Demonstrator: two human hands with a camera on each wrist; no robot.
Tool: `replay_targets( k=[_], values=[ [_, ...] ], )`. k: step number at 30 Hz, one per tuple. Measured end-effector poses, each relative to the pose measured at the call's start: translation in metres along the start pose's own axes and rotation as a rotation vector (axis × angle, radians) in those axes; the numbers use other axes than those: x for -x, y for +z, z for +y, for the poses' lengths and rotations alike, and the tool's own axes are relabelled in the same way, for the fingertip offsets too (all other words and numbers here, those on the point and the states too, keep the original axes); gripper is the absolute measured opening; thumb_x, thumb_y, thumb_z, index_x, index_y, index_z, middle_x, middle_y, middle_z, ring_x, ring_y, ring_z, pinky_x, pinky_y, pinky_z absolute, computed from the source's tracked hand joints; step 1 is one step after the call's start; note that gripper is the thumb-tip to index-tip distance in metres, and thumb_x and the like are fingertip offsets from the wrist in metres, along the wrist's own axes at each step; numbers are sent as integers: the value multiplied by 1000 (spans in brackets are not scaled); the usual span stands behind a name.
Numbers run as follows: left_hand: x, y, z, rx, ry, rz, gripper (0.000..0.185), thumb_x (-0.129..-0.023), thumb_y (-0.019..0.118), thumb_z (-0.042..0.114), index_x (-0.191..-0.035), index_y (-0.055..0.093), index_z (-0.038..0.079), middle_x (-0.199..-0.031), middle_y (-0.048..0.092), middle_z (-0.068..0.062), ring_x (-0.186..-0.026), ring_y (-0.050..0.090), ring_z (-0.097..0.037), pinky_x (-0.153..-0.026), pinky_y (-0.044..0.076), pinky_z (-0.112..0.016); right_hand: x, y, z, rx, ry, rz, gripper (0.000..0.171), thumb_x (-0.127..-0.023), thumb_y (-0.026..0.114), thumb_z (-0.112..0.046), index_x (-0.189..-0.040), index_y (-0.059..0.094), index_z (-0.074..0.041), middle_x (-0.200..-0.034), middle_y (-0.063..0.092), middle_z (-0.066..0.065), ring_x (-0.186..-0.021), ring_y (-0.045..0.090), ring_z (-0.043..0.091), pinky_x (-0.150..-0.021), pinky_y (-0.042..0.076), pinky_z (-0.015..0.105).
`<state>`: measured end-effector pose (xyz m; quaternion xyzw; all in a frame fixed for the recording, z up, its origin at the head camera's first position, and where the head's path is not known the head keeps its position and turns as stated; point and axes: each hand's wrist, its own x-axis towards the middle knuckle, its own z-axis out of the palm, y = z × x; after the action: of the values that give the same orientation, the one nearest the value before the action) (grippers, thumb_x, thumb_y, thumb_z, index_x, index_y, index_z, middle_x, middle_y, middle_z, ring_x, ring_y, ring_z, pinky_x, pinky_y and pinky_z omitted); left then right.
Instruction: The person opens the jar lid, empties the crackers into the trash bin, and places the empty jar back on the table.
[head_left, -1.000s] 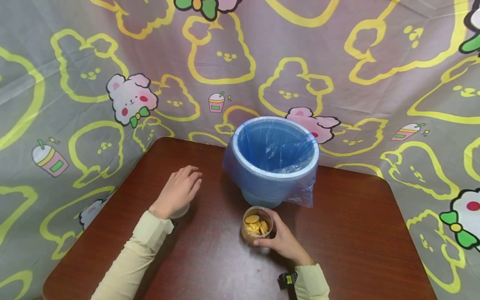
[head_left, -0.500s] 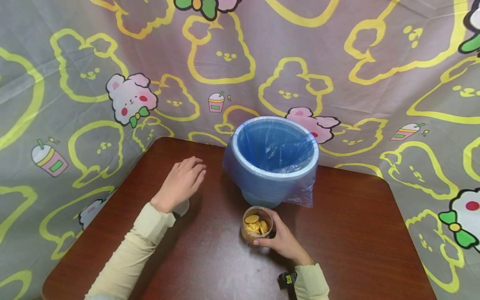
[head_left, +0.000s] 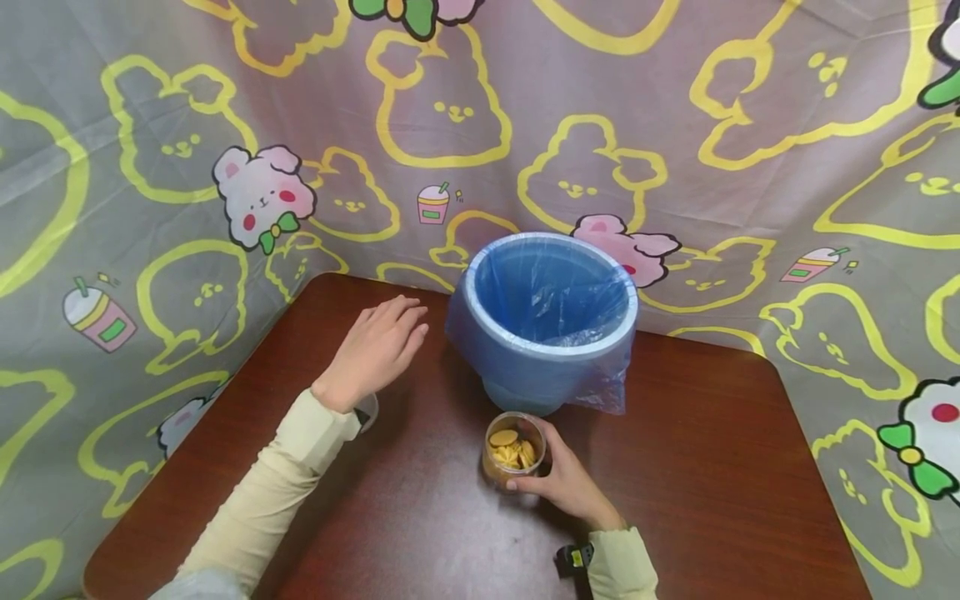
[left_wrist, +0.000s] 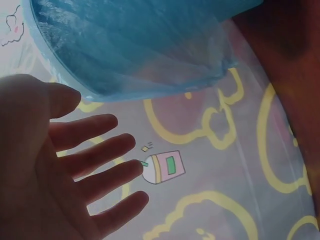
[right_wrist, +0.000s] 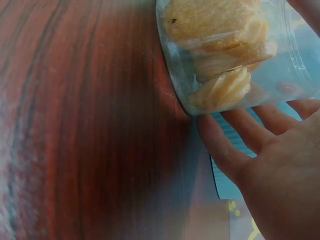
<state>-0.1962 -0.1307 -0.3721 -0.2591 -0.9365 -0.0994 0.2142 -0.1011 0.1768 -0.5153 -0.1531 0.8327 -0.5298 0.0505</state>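
My left hand (head_left: 378, 350) is raised over the table's left half, to the left of a blue bin lined with a blue plastic bag. Its fingers are spread and nothing lies in the palm, as the left wrist view shows. Partly hidden behind that wrist is a round see-through piece (head_left: 369, 412), like a lid. In front of the bin, my right hand (head_left: 573, 486) grips the side of a clear jar (head_left: 497, 475) with its thumb and fingers. Golden cookies (head_left: 514, 452) fill part of the jar, which is upright and uncovered. The right wrist view shows the cookies (right_wrist: 215, 30) through the wall.
The blue bin (head_left: 551, 352) stands at the back middle of the dark red-brown table (head_left: 720, 467), its bag folded over the rim. A cartoon-print cloth (head_left: 315, 100) hangs behind and along both sides. A small black device (head_left: 574, 558) sits at my right wrist.
My left hand has risen and moved away and rightward, towards the bin, uncovering more of the round see-through piece. The right hand and the jar stay where they were.
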Motion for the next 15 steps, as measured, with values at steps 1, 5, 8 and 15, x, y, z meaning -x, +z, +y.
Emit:
replay_targets(
  k=[1,5,8,15],
  values=[
    [-2,0,1,1,3,4,38,-100,46,29,-125,60,4,-130,58,-14,-125,50,-31,-98,43,-51,0,0,0,2,-3,2,90,-67,88,-31,-142,38,-21,-140,52,5,-128,50,23,-103,41,24],
    [-8,-2,6,13,-4,20,40,-100,45,30,-127,58,4,-133,57,-14,-129,48,-31,-101,41,-51,1,1,2,2,0,4,90,-68,88,-30,-142,39,-20,-140,52,4,-128,50,23,-102,40,23],
    [-14,-3,9,34,-14,27,41,-100,45,31,-129,57,4,-134,56,-15,-130,47,-32,-103,40,-51,1,1,2,-4,4,4,90,-68,88,-29,-142,39,-19,-140,52,4,-128,50,23,-102,41,24],
    [-27,-5,19,73,-16,62,42,-101,43,34,-129,56,6,-134,55,-14,-132,45,-32,-103,40,-51,1,0,1,-15,23,-5,91,-68,88,-30,-143,38,-20,-141,52,5,-128,50,23,-102,42,27]
  ],
)
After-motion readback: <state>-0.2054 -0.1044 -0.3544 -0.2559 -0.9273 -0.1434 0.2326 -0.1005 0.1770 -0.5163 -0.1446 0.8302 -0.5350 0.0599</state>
